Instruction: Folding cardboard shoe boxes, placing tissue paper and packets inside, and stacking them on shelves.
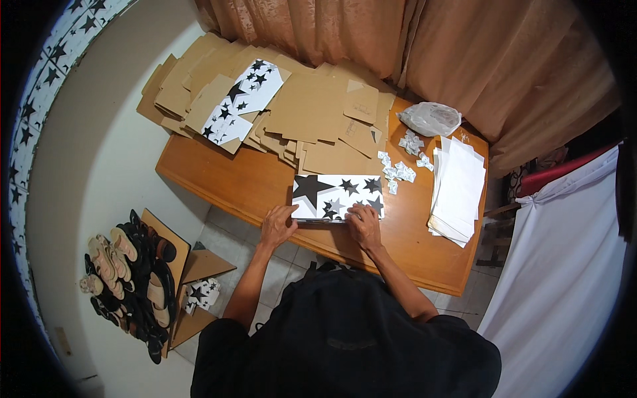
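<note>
A closed white box [342,192] printed with black and grey stars lies near the front edge of the table, its long side toward me. My left hand [279,225] grips its near left corner, the fingers against the side. With bent fingers, my right hand [363,224] holds the near edge right of the middle, fingertips on the top. The undersides of both hands are hidden. Just beyond the box lie flat brown cardboard pieces [308,106], and small white sachets [398,171] are scattered to its right.
A star-printed flat sheet [243,99] tops the cardboard pile. White paper sheets [458,189] and a clear plastic bag [430,119] sit on the wooden table [225,176] at right. Shoes and sandals [126,278] are heaped at lower left. Brown curtains [491,73] hang behind.
</note>
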The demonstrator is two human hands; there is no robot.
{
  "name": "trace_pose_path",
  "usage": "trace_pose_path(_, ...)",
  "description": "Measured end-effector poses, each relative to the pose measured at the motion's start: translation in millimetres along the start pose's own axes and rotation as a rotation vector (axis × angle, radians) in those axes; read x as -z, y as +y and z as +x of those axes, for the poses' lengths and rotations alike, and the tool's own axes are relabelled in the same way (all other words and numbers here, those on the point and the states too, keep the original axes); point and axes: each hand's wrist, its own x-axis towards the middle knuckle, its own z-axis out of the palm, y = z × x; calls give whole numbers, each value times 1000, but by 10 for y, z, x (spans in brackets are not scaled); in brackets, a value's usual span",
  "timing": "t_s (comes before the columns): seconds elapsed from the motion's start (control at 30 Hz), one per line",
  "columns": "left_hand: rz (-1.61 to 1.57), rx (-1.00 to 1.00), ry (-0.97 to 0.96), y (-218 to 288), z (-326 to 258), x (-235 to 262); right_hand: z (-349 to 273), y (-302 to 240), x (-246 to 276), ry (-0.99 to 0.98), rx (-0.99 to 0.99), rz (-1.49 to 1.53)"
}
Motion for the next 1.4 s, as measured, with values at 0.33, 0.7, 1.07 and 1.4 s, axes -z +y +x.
trace_pose_path(0.33,280,47,26,341,39,-4,1,31,30,-1,13,49)
trace_pose_path(0.7,111,-350,-208,441,357,-395,2,10,42,-6,29,-10)
trace_pose_path(1.07,216,-378,-134,366,327,-522,-124,49,-2,-61,76,39)
trace_pose_path(1.4,172,-349,-161,370,238,-578,-119,50,-20,-150,78,66)
